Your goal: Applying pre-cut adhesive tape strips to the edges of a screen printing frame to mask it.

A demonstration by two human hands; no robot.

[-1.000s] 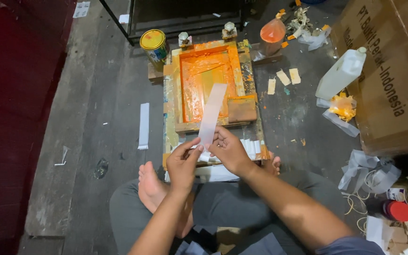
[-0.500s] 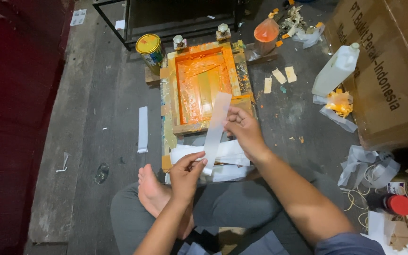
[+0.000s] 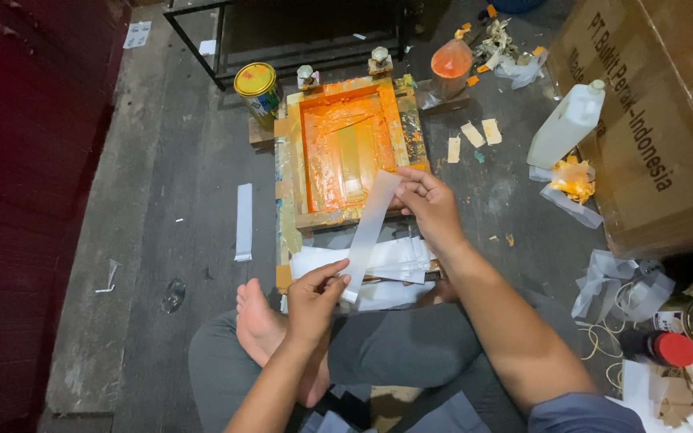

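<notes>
— The white strip (image 3: 369, 232): how did you hold it?

— You pinched its near end in your left hand (image 3: 314, 298) and its far end in your right hand (image 3: 431, 204), both closed on it, stretched slantwise over the pile of white strips (image 3: 399, 256).

— And beyond it?

— It hung just in front of the orange-stained wooden screen frame (image 3: 345, 148). A paint tin (image 3: 257, 87) stood at the frame's far left corner, a white plastic jug (image 3: 567, 124) well off to your right.

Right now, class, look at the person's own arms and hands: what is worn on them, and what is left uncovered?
Both forearms are bare. The left hand and right hand wear no gloves, and no rings, watch or bracelet show. Only the right arm shows a garment: a short blue-grey sleeve at the upper arm. The left arm leaves the picture before any sleeve shows.
</notes>
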